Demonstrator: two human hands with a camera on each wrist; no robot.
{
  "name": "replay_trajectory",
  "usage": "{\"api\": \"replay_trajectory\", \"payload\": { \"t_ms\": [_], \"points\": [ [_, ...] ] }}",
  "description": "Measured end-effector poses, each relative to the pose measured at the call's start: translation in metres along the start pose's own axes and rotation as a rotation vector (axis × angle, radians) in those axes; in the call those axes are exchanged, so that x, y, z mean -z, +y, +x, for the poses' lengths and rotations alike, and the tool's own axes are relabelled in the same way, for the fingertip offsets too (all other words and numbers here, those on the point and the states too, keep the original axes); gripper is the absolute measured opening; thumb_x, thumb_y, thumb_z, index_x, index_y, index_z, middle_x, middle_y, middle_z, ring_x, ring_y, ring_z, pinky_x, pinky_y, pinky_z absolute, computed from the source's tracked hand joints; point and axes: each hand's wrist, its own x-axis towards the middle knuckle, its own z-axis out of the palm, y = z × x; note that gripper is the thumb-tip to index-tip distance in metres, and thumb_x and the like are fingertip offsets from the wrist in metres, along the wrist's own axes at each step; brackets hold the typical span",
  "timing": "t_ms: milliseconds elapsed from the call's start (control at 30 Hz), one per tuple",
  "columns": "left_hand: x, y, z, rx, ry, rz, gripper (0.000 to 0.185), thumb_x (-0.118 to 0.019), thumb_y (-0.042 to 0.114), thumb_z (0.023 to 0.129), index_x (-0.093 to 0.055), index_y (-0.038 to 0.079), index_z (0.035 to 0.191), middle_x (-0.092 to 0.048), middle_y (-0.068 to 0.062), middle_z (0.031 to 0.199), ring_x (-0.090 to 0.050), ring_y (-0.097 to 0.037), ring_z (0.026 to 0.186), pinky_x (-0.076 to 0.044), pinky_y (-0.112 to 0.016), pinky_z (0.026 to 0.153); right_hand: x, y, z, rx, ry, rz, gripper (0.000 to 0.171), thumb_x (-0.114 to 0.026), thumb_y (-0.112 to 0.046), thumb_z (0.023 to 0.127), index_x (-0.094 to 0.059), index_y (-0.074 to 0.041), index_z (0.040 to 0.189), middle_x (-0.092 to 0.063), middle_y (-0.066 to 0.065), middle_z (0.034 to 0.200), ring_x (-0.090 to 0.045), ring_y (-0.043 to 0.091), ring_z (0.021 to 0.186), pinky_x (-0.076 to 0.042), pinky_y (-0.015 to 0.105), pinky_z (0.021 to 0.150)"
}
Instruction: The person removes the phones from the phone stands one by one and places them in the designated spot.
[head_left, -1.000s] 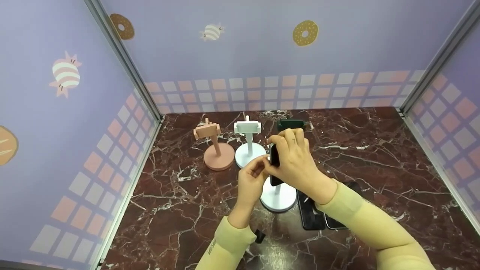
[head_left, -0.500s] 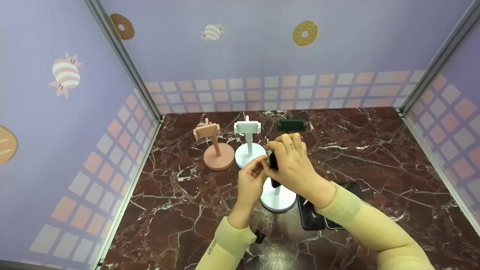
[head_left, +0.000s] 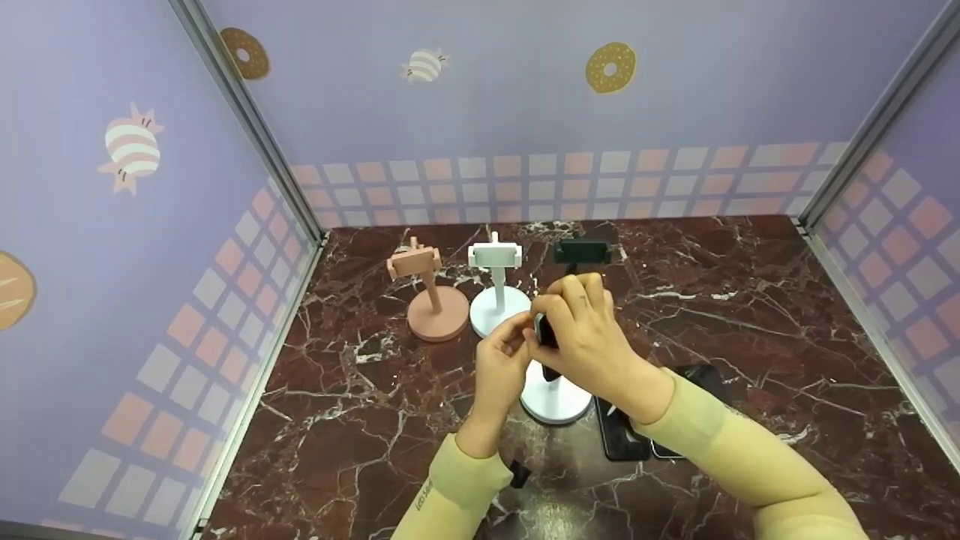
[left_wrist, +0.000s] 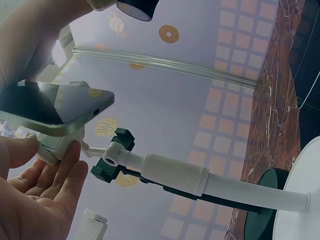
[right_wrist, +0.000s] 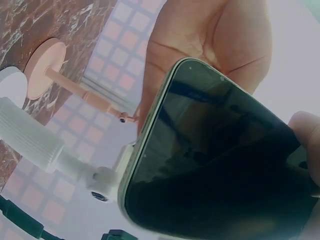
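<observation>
My right hand point(head_left: 589, 334) grips a smartphone point(right_wrist: 215, 150) by its edges, its dark screen filling much of the right wrist view. Just below the phone, in the left wrist view, is the white clamp point(left_wrist: 62, 145) of a white phone stand, whose ribbed stem point(left_wrist: 175, 172) runs down to a round base point(head_left: 555, 397). My left hand point(left_wrist: 47, 195) holds that clamp between thumb and fingers. The phone's side lies right against the clamp in the right wrist view. In the head view both hands meet above the stand and hide most of the clamp.
Behind stand a pink phone stand point(head_left: 439, 315), another white one point(head_left: 499, 259) and a dark green one point(head_left: 581, 251). Black phones point(head_left: 622, 435) lie on the marbled table right of the base, partly under my right forearm. Patterned panels point(head_left: 487, 90) enclose the table.
My right hand has moved slightly down and toward me with the smartphone, bringing more of the green stand into view. The left hand has stayed in place.
</observation>
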Motion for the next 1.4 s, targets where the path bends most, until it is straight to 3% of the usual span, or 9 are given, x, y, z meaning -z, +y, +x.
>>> {"api": "replay_trajectory", "payload": {
  "t_ms": [133,267,433,633,700,1400],
  "points": [
    [0.000,-0.001,-0.001,-0.014,-0.008,-0.021,0.027,-0.063,-0.007,0.097,-0.064,-0.019,0.121,-0.068,-0.036,0.117,-0.069,-0.008,0.106,-0.059,-0.026,0.096,0.005,-0.002,-0.002,0.007,0.005,0.008,0.037,-0.079,-0.004,0.072,-0.055,-0.004,0.099,-0.052,0.015,0.097,-0.041,0.033,0.091,-0.035,0.043,0.064],
    [0.001,-0.002,-0.001,-0.030,-0.028,-0.048,0.031,-0.067,-0.002,0.096,-0.063,-0.018,0.122,-0.067,-0.036,0.116,-0.068,-0.004,0.105,-0.058,-0.024,0.094,0.012,-0.003,-0.004,-0.004,0.008,0.012,0.035,-0.078,-0.004,0.073,-0.053,-0.003,0.098,-0.052,0.016,0.097,-0.042,0.034,0.091,-0.037,0.045,0.064],
    [0.000,-0.002,-0.001,-0.030,-0.038,-0.075,0.038,-0.071,0.007,0.095,-0.063,-0.017,0.123,-0.068,-0.037,0.114,-0.070,-0.004,0.100,-0.060,-0.023,0.089,0.021,-0.004,-0.007,-0.029,-0.011,0.013,0.036,-0.079,-0.006,0.074,-0.053,-0.003,0.098,-0.052,0.017,0.097,-0.041,0.034,0.091,-0.037,0.046,0.069],
    [0.001,-0.001,-0.002,0.002,-0.040,-0.092,0.032,-0.067,-0.003,0.096,-0.062,-0.017,0.124,-0.067,-0.037,0.115,-0.071,-0.006,0.097,-0.063,-0.033,0.086,0.031,0.000,-0.015,-0.067,-0.030,0.027,0.037,-0.080,-0.006,0.072,-0.054,-0.002,0.099,-0.052,0.017,0.099,-0.040,0.035,0.093,-0.036,0.047,0.074],
    [0.001,-0.002,-0.002,0.013,-0.035,-0.081,0.032,-0.067,-0.003,0.096,-0.063,-0.016,0.124,-0.068,-0.036,0.117,-0.071,-0.006,0.099,-0.063,-0.031,0.087,0.033,0.002,-0.018,-0.082,-0.024,0.025,0.038,-0.080,-0.006,0.071,-0.054,-0.001,0.098,-0.052,0.017,0.099,-0.041,0.036,0.093,-0.036,0.048,0.075],
    [0.000,0.002,-0.002,0.016,-0.008,-0.057,0.032,-0.069,-0.003,0.094,-0.065,-0.015,0.124,-0.070,-0.034,0.117,-0.071,-0.006,0.103,-0.059,-0.022,0.090,0.055,0.037,-0.052,-0.247,-0.013,-0.067,0.034,-0.074,-0.009,0.072,-0.054,-0.001,0.099,-0.051,0.017,0.097,-0.039,0.038,0.092,-0.026,0.040,0.068]
  ]
}}
